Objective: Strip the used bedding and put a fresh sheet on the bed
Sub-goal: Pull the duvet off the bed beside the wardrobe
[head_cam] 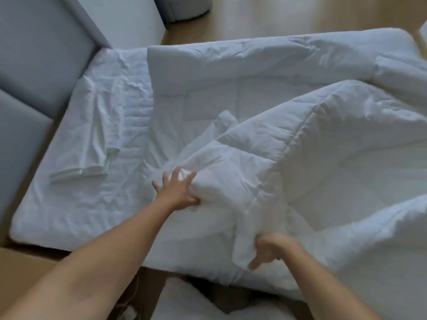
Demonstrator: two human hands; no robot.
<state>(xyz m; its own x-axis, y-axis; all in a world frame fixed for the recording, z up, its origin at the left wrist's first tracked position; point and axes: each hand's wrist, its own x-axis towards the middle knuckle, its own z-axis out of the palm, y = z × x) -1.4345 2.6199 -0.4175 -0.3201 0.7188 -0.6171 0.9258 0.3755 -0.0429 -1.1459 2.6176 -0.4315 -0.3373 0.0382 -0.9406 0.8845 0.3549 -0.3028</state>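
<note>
Grey padded headboard far left, bed butted against it.

Folded white cloth lies near the head end on the wrinkled used sheet. Probably the fresh sheet, parked there within reach. It sits on the layer that has to come off, so it'll need moving first.

The used sheet covers the mattress and is not yet stripped. The exposed part runs from the head end to the near edge.

Left hand: fingers straight and splayed, palm down on a bunched fold of the duvet, thumb pressed into the fabric below. No closed grip; it reads as pinning or gathering the bunch.

The duvet covers the middle and right of the bed, near side doubled back over itself. My read: it's being rolled off toward the foot to clear the sheet.

Right hand: motion-blurred at the near edge. It looks curled round a hanging corner of the duvet, but finger detail is too soft to be sure. That would make it the lifting hand while the left steadies.

Stage: early, the duvet removal step.

Risk: dragging the duvet headward would sweep the folded cloth along.
</note>
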